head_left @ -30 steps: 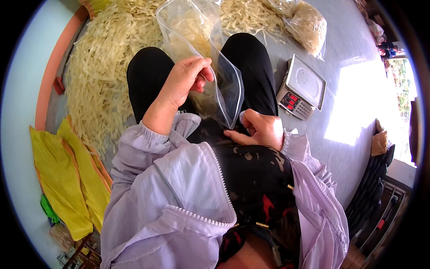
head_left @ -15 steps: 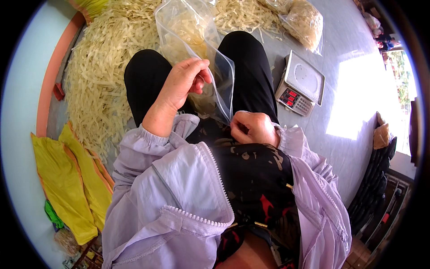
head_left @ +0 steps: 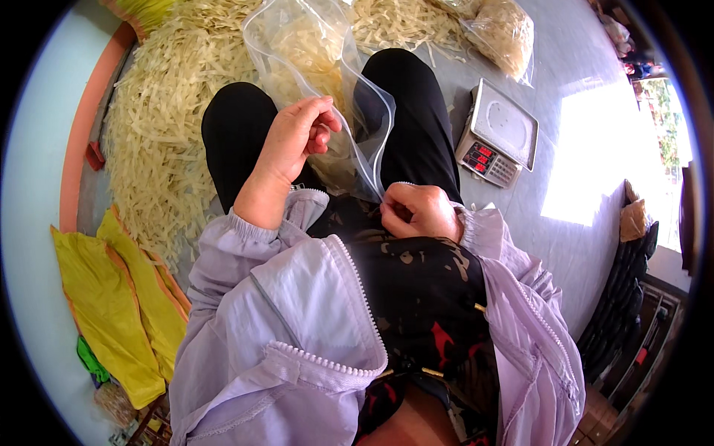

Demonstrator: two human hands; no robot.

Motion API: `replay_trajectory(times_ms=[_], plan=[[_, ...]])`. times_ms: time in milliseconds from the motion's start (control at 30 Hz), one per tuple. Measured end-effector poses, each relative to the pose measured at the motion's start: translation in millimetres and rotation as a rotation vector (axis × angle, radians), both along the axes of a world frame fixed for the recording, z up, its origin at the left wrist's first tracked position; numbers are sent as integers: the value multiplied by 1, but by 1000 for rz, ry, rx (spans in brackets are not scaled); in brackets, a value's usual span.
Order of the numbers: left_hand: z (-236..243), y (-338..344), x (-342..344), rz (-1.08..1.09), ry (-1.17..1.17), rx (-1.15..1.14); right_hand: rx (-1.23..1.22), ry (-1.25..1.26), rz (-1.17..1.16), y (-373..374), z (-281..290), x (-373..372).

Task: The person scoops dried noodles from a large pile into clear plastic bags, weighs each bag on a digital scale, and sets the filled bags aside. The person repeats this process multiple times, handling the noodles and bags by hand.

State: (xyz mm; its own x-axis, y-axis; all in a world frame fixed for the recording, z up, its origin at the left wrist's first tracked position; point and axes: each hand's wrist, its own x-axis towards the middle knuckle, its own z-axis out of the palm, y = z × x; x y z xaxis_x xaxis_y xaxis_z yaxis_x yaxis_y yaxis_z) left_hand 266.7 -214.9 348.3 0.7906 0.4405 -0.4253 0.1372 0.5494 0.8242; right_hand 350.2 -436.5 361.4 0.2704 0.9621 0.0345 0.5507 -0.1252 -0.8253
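Between my knees stands a clear plastic bag [head_left: 375, 111], its mouth spread open toward me. Pale yellowish dried strips [head_left: 309, 44] show through its film. My left hand [head_left: 301, 134] pinches the bag's rim between thumb and fingers on the left side. At the rim's near corner, close to my lap, my right hand [head_left: 422, 212] is closed on the film, its fingertips partly hidden by the knuckles.
A big heap of the same strips [head_left: 171, 111] covers the floor ahead and left. A filled clear bag [head_left: 502, 37] lies at the far right. Right of my knee stands a digital scale [head_left: 497, 134] with a bare pan. Yellow sacks [head_left: 111, 305] lie by the left wall.
My left hand has drawn slightly left with the bag's rim, and the mouth of the bag gapes wider. My right hand has stayed almost in place.
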Motion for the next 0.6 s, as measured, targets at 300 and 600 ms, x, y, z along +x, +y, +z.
replay_trajectory(times_ms=[300,600], plan=[[1,0,-3,-35,-54,39,-241,89,17,7,17,-2],[4,-5,-5,-50,-73,30,-66,74,23,4,6,-3]])
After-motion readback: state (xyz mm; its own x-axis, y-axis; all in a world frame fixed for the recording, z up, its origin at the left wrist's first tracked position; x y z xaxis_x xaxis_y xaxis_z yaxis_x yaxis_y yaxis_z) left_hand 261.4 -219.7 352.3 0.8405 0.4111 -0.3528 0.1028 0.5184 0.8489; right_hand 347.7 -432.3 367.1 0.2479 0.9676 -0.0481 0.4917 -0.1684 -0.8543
